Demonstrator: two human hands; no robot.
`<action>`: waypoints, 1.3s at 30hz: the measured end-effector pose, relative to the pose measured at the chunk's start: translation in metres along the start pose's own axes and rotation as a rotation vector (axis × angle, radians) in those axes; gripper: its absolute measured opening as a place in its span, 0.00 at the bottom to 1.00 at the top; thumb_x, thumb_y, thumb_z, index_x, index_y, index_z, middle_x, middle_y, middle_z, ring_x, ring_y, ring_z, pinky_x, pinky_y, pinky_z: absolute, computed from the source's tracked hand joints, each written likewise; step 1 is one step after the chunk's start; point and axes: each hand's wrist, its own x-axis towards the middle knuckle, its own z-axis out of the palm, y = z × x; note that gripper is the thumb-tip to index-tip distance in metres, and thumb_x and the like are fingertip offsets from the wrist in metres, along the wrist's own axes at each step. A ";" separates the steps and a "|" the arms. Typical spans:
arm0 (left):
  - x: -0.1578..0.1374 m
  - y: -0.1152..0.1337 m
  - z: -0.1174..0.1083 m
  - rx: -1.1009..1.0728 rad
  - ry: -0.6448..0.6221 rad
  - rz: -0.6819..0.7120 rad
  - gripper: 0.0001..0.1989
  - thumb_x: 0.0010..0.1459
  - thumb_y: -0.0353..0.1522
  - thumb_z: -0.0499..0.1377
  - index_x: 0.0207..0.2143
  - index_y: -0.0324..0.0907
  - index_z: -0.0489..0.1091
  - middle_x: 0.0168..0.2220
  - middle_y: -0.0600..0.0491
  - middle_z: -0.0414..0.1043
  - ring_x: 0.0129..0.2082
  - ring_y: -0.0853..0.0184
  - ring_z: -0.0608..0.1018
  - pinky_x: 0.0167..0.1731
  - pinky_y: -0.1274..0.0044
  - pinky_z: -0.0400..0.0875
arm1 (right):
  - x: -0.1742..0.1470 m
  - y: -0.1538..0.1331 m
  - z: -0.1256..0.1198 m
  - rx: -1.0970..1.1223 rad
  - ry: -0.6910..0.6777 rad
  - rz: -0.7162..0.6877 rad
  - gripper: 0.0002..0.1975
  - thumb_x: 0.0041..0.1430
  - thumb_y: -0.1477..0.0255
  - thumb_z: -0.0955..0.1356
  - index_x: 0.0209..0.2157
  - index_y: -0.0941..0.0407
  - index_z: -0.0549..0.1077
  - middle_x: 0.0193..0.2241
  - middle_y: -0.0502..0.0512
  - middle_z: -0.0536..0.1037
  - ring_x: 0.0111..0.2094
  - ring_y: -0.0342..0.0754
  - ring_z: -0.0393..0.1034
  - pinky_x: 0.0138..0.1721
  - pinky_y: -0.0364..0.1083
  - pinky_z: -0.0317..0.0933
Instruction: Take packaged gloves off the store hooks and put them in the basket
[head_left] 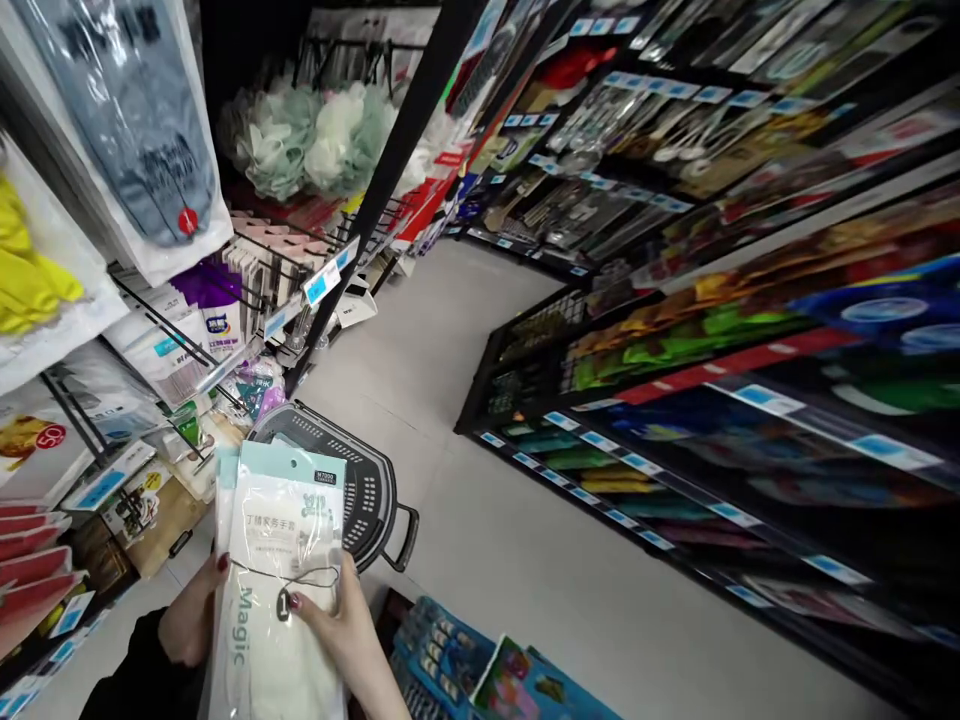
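Both my hands hold a bundle of packaged household gloves (289, 530) upright in front of me. The clear packs have a mint-green top edge and the word "Magic" down the side, and a thin dark elastic cord crosses the front. My left hand (189, 605) grips the left edge, its fingers mostly hidden behind the packs. On the right side my right hand (345, 625) is closed round the bundle, thumb pressed on the front near a dark round label. Behind the packs, a dark grey shopping basket (367, 480) stands on the floor, partly covered by them.
Hanging at the left are blue gloves (150, 120), yellow gloves (30, 260) and bath puffs (322, 130) on hooks. A shelf of bright packets (675, 340) runs along the right of the aisle floor (420, 370). Blue boxed goods (450, 655) stand at the bottom.
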 end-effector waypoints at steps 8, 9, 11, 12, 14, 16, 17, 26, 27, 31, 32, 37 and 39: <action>0.132 -0.071 -0.113 -0.001 0.075 0.083 0.17 0.41 0.34 0.67 0.37 0.40 0.76 0.35 0.46 0.79 0.45 0.49 0.75 0.48 0.63 0.65 | 0.069 0.151 0.007 0.085 0.068 0.082 0.30 0.39 0.61 0.74 0.46 0.56 0.69 0.46 0.62 0.74 0.51 0.62 0.65 0.49 0.56 0.61; 0.151 -0.080 -0.128 0.016 0.058 0.094 0.18 0.40 0.32 0.67 0.38 0.39 0.76 0.34 0.46 0.79 0.45 0.48 0.75 0.47 0.63 0.66 | 0.079 0.171 0.004 0.125 0.046 0.073 0.30 0.40 0.61 0.73 0.46 0.57 0.69 0.45 0.62 0.75 0.48 0.60 0.67 0.47 0.55 0.63; 0.188 -0.098 -0.157 0.052 0.056 0.098 0.23 0.37 0.28 0.67 0.40 0.37 0.74 0.34 0.44 0.79 0.42 0.47 0.76 0.45 0.63 0.67 | 0.098 0.210 -0.006 0.182 0.062 0.041 0.29 0.41 0.60 0.73 0.45 0.57 0.69 0.42 0.61 0.76 0.43 0.58 0.72 0.42 0.52 0.66; 0.205 -0.106 -0.172 0.056 0.079 0.103 0.24 0.35 0.28 0.67 0.41 0.37 0.74 0.33 0.44 0.79 0.41 0.47 0.76 0.44 0.62 0.68 | 0.108 0.230 -0.014 0.190 0.111 0.028 0.28 0.39 0.60 0.74 0.43 0.57 0.70 0.40 0.61 0.77 0.40 0.57 0.73 0.39 0.50 0.67; 0.235 -0.119 -0.199 0.036 0.148 0.136 0.25 0.33 0.28 0.67 0.40 0.38 0.74 0.34 0.45 0.79 0.41 0.47 0.77 0.44 0.62 0.69 | 0.127 0.266 -0.039 0.173 0.270 0.009 0.27 0.37 0.60 0.75 0.39 0.57 0.71 0.35 0.60 0.79 0.34 0.56 0.74 0.33 0.49 0.68; 0.257 -0.128 -0.226 0.006 0.194 0.193 0.25 0.32 0.28 0.66 0.39 0.38 0.75 0.34 0.46 0.79 0.41 0.46 0.76 0.44 0.62 0.69 | 0.143 0.298 -0.069 0.141 0.479 -0.025 0.28 0.38 0.59 0.74 0.41 0.57 0.71 0.33 0.59 0.79 0.29 0.54 0.74 0.29 0.48 0.68; 0.265 -0.131 -0.238 -0.011 0.193 0.217 0.26 0.31 0.28 0.66 0.39 0.39 0.75 0.34 0.46 0.79 0.42 0.45 0.76 0.44 0.61 0.68 | 0.149 0.311 -0.083 0.117 0.605 -0.061 0.29 0.38 0.58 0.73 0.42 0.57 0.70 0.34 0.60 0.78 0.29 0.54 0.74 0.28 0.48 0.68; 0.281 -0.177 -0.281 -0.099 -0.059 0.135 0.19 0.32 0.35 0.67 0.32 0.42 0.78 0.34 0.47 0.79 0.46 0.44 0.74 0.48 0.59 0.66 | 0.155 0.380 -0.017 0.105 0.262 -0.161 0.28 0.38 0.55 0.72 0.41 0.57 0.73 0.42 0.62 0.76 0.46 0.60 0.69 0.48 0.55 0.63; 0.282 -0.182 -0.281 -0.105 -0.051 0.128 0.17 0.32 0.34 0.67 0.31 0.42 0.78 0.34 0.47 0.79 0.46 0.45 0.74 0.48 0.60 0.65 | 0.153 0.384 0.001 0.135 0.215 -0.147 0.28 0.39 0.53 0.71 0.41 0.56 0.74 0.44 0.61 0.75 0.51 0.61 0.65 0.51 0.56 0.60; 0.282 -0.184 -0.278 -0.076 0.010 0.151 0.14 0.35 0.31 0.67 0.31 0.40 0.77 0.35 0.47 0.79 0.44 0.48 0.75 0.47 0.64 0.66 | 0.150 0.381 0.031 0.216 -0.062 0.007 0.29 0.50 0.46 0.62 0.47 0.51 0.72 0.54 0.57 0.67 0.58 0.57 0.57 0.54 0.52 0.59; 0.282 -0.182 -0.278 -0.051 0.025 0.164 0.15 0.37 0.31 0.67 0.32 0.39 0.77 0.35 0.47 0.79 0.43 0.49 0.76 0.46 0.64 0.67 | 0.151 0.375 0.030 0.246 -0.122 -0.019 0.31 0.51 0.45 0.60 0.49 0.51 0.70 0.55 0.57 0.66 0.57 0.57 0.58 0.53 0.52 0.59; 0.291 -0.169 -0.271 0.139 0.144 0.284 0.14 0.38 0.30 0.68 0.32 0.37 0.75 0.33 0.46 0.79 0.36 0.52 0.79 0.38 0.67 0.70 | 0.165 0.342 0.016 0.138 -0.259 -0.144 0.32 0.44 0.55 0.71 0.49 0.56 0.67 0.47 0.61 0.72 0.45 0.57 0.70 0.45 0.51 0.65; 0.299 -0.167 -0.267 0.213 0.120 0.309 0.15 0.38 0.30 0.69 0.32 0.37 0.75 0.33 0.45 0.79 0.36 0.52 0.79 0.37 0.68 0.70 | 0.173 0.335 0.013 0.059 -0.268 -0.123 0.26 0.45 0.59 0.71 0.45 0.58 0.70 0.42 0.61 0.75 0.42 0.57 0.71 0.42 0.51 0.66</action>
